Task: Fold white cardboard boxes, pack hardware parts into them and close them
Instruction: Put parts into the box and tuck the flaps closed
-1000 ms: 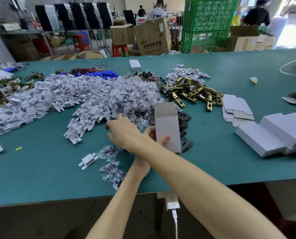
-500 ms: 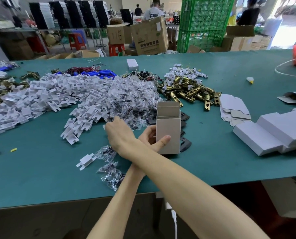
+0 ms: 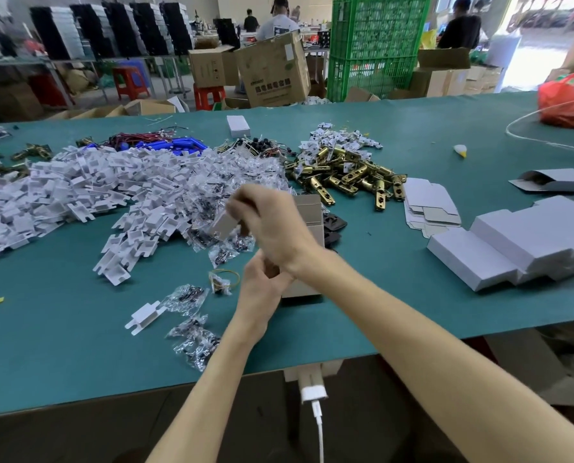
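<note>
My left hand (image 3: 263, 285) grips the lower end of an open white cardboard box (image 3: 309, 212), which stands upright on the green table (image 3: 61, 345). My right arm crosses over it. My right hand (image 3: 272, 228) is shut on a white plastic part (image 3: 223, 225), held just left of the box's open top, above the pile of small bagged screws (image 3: 212, 192). Much of the box is hidden behind my right hand and wrist. A big heap of white plastic parts (image 3: 78, 192) lies to the left, and brass latches (image 3: 349, 175) lie behind the box.
Black plates (image 3: 334, 225) lie right of the box. Flat box blanks (image 3: 429, 205) and folded white boxes (image 3: 519, 245) sit at right. Loose screw bags (image 3: 192, 329) and one white part (image 3: 143, 317) lie near the front edge. Blue cells and wires (image 3: 172, 143) are at the back.
My right hand has lifted from the pile of parts with a white plastic part and moved right, toward the box's open top. The left hand shifted lower on the box.
</note>
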